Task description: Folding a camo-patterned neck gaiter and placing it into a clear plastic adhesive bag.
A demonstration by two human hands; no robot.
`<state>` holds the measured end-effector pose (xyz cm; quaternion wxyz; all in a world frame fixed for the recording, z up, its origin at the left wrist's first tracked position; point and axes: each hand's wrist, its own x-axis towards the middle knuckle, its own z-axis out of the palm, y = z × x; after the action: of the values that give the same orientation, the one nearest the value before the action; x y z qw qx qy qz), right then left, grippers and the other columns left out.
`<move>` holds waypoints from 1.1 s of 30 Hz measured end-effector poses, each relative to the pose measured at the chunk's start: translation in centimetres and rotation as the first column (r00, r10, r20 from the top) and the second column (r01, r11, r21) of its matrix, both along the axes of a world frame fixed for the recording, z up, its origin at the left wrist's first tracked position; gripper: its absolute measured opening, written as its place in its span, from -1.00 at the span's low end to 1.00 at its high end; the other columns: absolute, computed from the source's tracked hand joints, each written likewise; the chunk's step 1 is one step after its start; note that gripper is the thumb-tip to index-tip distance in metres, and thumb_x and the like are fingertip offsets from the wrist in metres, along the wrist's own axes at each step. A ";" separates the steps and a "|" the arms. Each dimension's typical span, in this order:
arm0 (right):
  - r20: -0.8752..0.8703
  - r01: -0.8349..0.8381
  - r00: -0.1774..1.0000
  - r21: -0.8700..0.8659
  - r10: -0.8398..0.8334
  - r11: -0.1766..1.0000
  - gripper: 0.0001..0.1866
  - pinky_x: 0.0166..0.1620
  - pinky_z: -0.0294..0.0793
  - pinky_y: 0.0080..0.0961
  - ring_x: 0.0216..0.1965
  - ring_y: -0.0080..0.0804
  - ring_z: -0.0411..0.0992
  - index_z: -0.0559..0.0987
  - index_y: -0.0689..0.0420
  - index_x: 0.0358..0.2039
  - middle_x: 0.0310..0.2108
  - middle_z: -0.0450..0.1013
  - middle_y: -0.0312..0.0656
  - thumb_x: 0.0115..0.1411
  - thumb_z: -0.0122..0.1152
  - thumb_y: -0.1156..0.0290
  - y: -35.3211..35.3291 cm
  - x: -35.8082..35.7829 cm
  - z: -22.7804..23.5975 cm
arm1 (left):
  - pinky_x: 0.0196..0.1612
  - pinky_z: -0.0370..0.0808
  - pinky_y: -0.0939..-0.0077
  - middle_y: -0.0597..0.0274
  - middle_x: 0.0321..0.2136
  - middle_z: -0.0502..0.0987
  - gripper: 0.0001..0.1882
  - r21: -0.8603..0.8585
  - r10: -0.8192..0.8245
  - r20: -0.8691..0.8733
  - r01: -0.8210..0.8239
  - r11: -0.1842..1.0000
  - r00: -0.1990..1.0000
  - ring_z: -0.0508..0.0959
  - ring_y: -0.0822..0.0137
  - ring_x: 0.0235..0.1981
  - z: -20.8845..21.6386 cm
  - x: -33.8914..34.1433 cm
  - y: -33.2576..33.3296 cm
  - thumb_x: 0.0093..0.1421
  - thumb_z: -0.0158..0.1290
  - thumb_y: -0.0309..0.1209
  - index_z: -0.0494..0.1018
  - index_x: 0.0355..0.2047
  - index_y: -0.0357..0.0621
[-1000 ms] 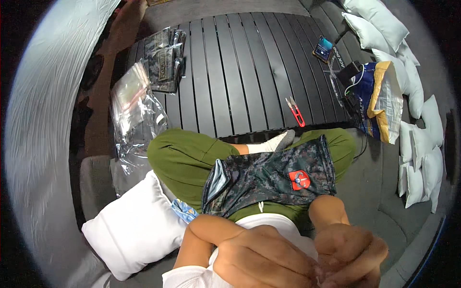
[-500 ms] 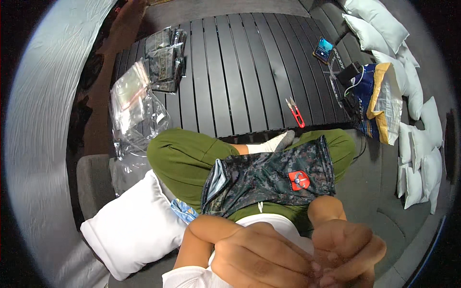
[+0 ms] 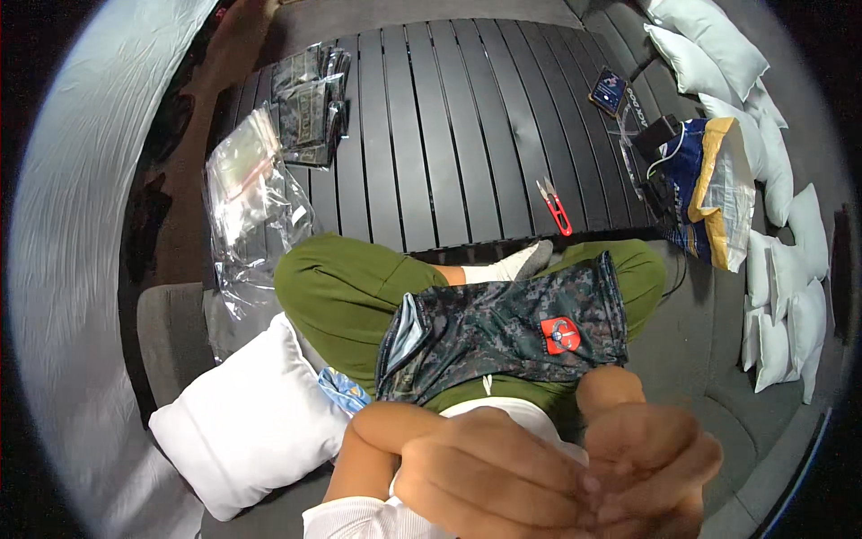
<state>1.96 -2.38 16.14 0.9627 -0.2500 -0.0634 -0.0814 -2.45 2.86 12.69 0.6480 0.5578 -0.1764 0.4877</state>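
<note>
Close in front of me, my left hand (image 3: 489, 472) and my right hand (image 3: 651, 454) meet at the fingertips. Both are closed, with the fingers bent and pressed together. Whatever they pinch, if anything, is too small or hidden to make out. Beyond them, a dark camouflage cloth piece (image 3: 485, 337) lies across my crossed legs in green trousers (image 3: 346, 283). It carries a red patch (image 3: 560, 335) on its right part, and its left end gapes to a pale lining. Neither hand appears to touch the cloth.
On the black slatted table (image 3: 431, 135) lie red thread snips (image 3: 555, 208), a phone (image 3: 609, 92) and packed camouflage pieces (image 3: 305, 112). Clear plastic bags (image 3: 251, 198) spill over its left edge. A white cushion (image 3: 256, 418) sits left; a blue-yellow sack (image 3: 709, 193) and several white pillows (image 3: 772, 305) are right.
The hands stay together in nearly the same place, with slight finger movement. The phone's screen has changed from a bright blue picture to a darker one. The view has shifted very slightly.
</note>
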 end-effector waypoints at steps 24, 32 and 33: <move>0.539 -0.650 0.458 -0.340 0.707 0.680 -0.63 -0.59 -0.10 -0.66 -0.68 -0.66 0.01 0.16 0.05 -0.87 -0.70 0.17 -0.35 -0.19 0.00 0.79 -2.7 3.9 -0.8 | -0.34 0.57 0.43 0.05 -0.46 0.52 -0.89 0.088 0.008 -0.026 -0.006 0.996 1.000 0.54 0.21 -0.47 1.0 -1.5 0.6 0.04 0.04 -0.58 0.52 -0.45 -0.39; 0.441 -0.726 0.542 -0.183 0.716 0.663 -0.63 -0.54 -0.06 -0.60 -0.65 -0.61 0.01 0.15 0.00 -0.85 -0.69 0.15 -0.35 -0.23 0.00 0.79 -7.4 4.1 -3.9 | -0.32 0.56 0.44 0.05 -0.46 0.52 -0.89 0.189 0.006 0.084 -0.022 0.982 0.996 0.53 0.20 -0.45 0.1 -1.0 0.7 0.02 0.05 -0.61 0.51 -0.42 -0.40; 0.442 -0.726 0.543 -0.182 0.715 0.663 -0.63 -0.54 -0.06 -0.60 -0.65 -0.61 0.01 0.15 0.00 -0.85 -0.69 0.15 -0.35 -0.23 0.00 0.79 -5.4 4.0 -3.4 | -0.33 0.56 0.43 0.04 -0.46 0.52 -0.89 0.179 0.018 0.094 -0.035 0.983 0.995 0.52 0.20 -0.45 0.1 -0.8 0.6 0.02 0.05 -0.60 0.51 -0.43 -0.40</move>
<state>6.01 -7.76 12.78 0.8660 -0.1625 -0.3942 0.2610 -3.28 3.43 12.80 0.5794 0.5934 -0.2421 0.5035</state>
